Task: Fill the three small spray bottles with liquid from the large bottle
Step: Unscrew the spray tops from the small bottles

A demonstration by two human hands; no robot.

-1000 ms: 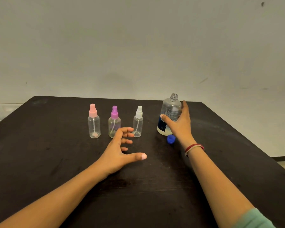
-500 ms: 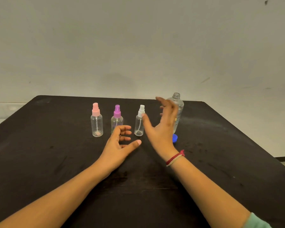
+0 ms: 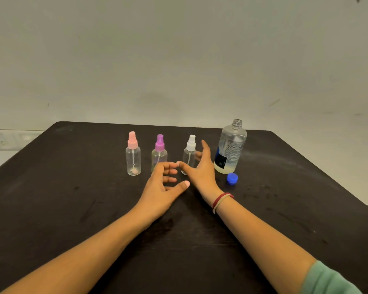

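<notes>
Three small clear spray bottles stand in a row on the black table (image 3: 62,187): a pink-capped bottle (image 3: 133,158), a purple-capped bottle (image 3: 159,152) and a white-capped bottle (image 3: 190,145). To their right stands the large clear bottle (image 3: 231,149), uncapped, with a little pale liquid at its bottom. Its blue cap (image 3: 232,178) lies on the table in front of it. My right hand (image 3: 202,172) wraps the white-capped bottle, thumb across its front and fingers behind it. My left hand (image 3: 162,187) rests just in front of the purple-capped bottle, fingers loosely curled, holding nothing.
A plain pale wall rises behind the table's far edge. The table's right edge runs diagonally toward me past the large bottle. Wall switches show at far left (image 3: 9,141).
My right hand has left the large bottle and swung left to the white-capped spray bottle, closing around it. My left hand has barely moved. The bottles stand where they were.
</notes>
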